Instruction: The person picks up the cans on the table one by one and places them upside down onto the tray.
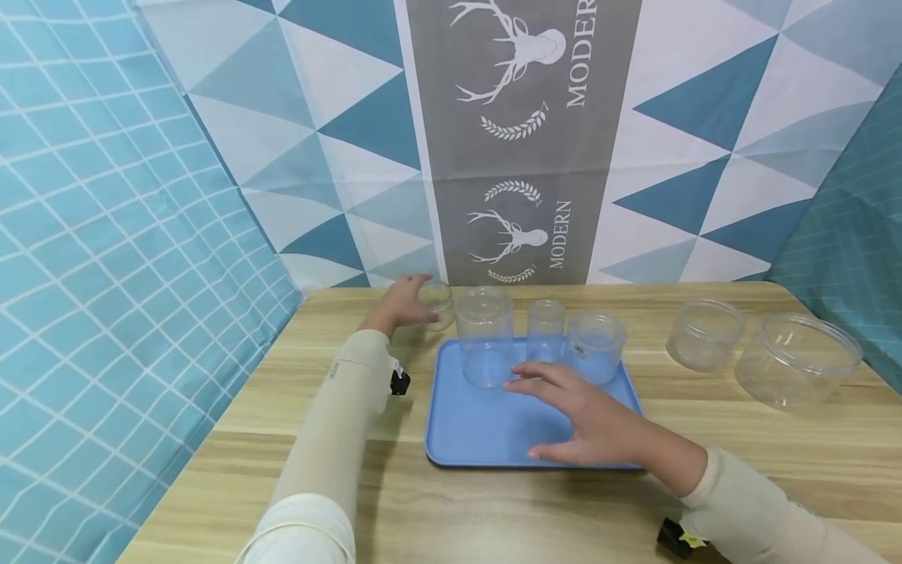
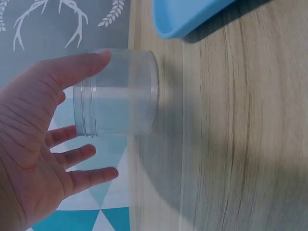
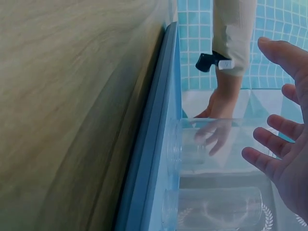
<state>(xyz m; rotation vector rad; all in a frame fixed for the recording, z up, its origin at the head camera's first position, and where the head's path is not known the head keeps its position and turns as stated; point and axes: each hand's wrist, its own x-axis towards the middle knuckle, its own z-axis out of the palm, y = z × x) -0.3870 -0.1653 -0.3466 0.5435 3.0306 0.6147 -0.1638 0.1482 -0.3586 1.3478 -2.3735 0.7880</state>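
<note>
My left hand [image 1: 405, 304] is at a small clear jar [image 1: 437, 307] standing on the table beyond the tray's left back corner. In the left wrist view, the thumb lies along one side of that jar [image 2: 120, 91]; the other fingers are spread near its threaded rim, and firm contact cannot be told. My right hand [image 1: 581, 411] hovers over the blue tray [image 1: 486, 435] with fingers apart and holds nothing. On the tray stand a tall clear jar [image 1: 486, 337], a narrow one [image 1: 546, 329] and a short wide one [image 1: 596, 345].
To the tray's right, a clear jar [image 1: 705, 335] and a wider clear tub [image 1: 796, 364] stand on the wooden table [image 1: 282, 439]. A patterned cloth [image 1: 521, 157] hangs behind the table, with a blue checked cloth [image 1: 106, 235] along the left.
</note>
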